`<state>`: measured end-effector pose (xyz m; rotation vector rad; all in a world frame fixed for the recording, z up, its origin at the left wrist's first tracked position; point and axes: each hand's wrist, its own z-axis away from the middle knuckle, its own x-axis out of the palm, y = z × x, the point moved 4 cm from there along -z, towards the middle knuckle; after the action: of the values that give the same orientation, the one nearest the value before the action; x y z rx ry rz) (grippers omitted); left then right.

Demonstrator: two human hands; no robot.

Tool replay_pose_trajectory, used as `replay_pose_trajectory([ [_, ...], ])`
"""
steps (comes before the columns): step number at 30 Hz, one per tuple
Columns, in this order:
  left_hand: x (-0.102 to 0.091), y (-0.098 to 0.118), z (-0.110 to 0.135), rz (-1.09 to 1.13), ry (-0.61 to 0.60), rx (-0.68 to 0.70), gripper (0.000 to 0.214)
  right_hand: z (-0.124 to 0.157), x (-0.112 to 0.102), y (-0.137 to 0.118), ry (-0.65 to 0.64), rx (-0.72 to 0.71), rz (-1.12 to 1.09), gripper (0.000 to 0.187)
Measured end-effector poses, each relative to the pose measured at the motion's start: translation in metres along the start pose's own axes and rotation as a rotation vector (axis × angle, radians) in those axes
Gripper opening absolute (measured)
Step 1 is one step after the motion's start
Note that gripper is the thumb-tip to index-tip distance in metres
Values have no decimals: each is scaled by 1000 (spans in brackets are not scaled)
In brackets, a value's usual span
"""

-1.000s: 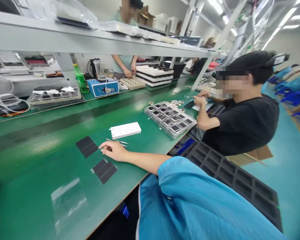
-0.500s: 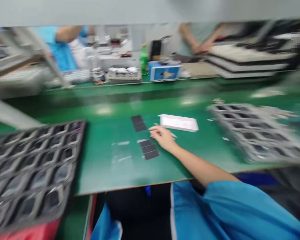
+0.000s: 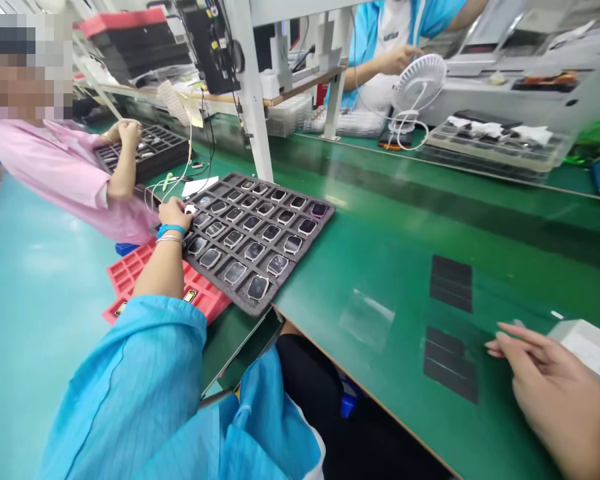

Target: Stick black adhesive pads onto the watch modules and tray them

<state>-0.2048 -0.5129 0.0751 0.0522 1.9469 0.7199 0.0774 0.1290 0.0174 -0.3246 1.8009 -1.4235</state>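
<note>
My left hand [image 3: 175, 215] reaches to the far left edge of a black foam tray [image 3: 260, 312], its fingers closed on a small silver-rimmed watch case [image 3: 190, 209] that they partly cover. Rows of square watch cases with dark screens, such as one watch [image 3: 258, 287], sit in the tray's slots. My right hand [image 3: 555, 390] hovers over or rests on the green table at the right, fingers loosely bent and slightly apart, with nothing plain between them. Beside it lie two dark film sheets, the upper sheet [image 3: 451, 283] and the lower sheet [image 3: 450, 363]. A white box [image 3: 587, 347] stands behind that hand.
Under the black tray's left side is a red foam tray [image 3: 130, 273] with a few small parts. Clear film [image 3: 367, 320] lies on the green table [image 3: 370, 253]. A co-worker in pink [image 3: 55, 167] sits at the left. A white fan [image 3: 420, 83] stands across the table.
My view has swung left, bringing the whole black tray and a co-worker into sight. My left hand now shows at the tray. My right hand stays near the dark sheets and white box.
</note>
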Motion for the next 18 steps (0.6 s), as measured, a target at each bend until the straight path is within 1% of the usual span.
replay_pose_trajectory([
  [3, -1, 0, 2, -74, -31, 18, 33, -1, 2, 0, -3, -10, -2, 63],
  [5, -4, 2, 4, -116, -48, 25, 31, -2, 2, 1, -3, 16, -18, 60],
  [8, -7, 4, 6, -123, -48, 25, 30, -2, 2, 1, 0, 58, -32, 57],
  [13, -4, 5, 4, -145, -46, 38, 25, -2, 0, -3, -7, 0, -24, 53],
  [16, -2, 4, 1, -174, -23, 46, 26, -3, -1, 3, -11, -7, -12, 54],
  [18, -1, 5, 0, -220, -3, 79, 27, -5, 0, 10, -12, -22, -12, 54],
])
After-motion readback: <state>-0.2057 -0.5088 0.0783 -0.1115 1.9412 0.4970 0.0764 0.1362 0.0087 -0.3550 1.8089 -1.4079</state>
